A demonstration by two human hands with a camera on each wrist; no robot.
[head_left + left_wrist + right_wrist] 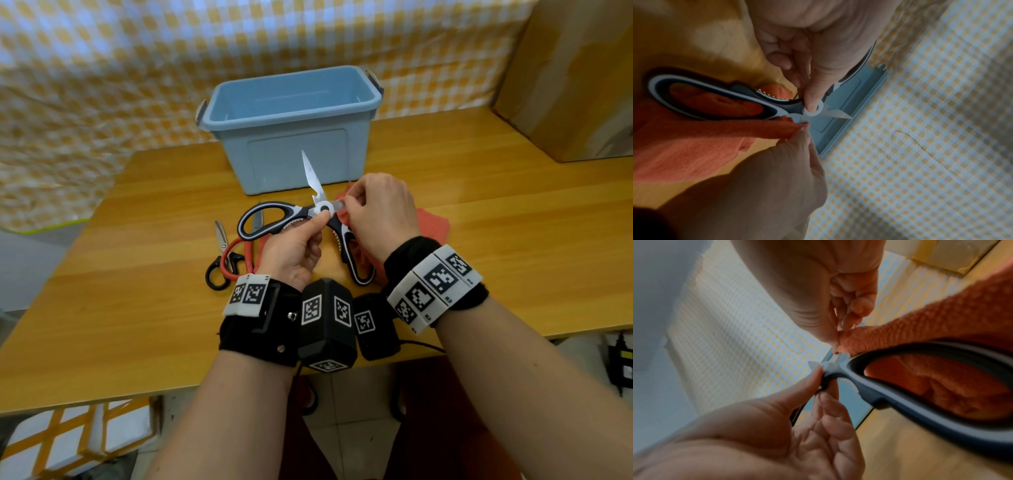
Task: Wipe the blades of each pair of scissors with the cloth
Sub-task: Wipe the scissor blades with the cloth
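Note:
Large kitchen scissors [274, 219] with black-and-white handles are held open wide above the table. One blade [312, 174] points up and away. My left hand [317, 222] pinches the scissors at the pivot, thumb on the round washer [813, 112]. My right hand [352, 205] pinches a fold of the orange cloth [433, 224] around the other blade close to the pivot; that blade is mostly hidden by cloth and fingers. In the right wrist view the cloth [941, 321] meets the fingertips [838, 335] just above the handle [920, 404].
Red-handled scissors [236, 255] and smaller black-handled scissors [219, 263] lie on the wooden table [137, 308], left of my hands. An empty blue plastic bin [291, 113] stands behind. A cardboard box [565, 78] sits at the back right. A checkered cloth covers the wall.

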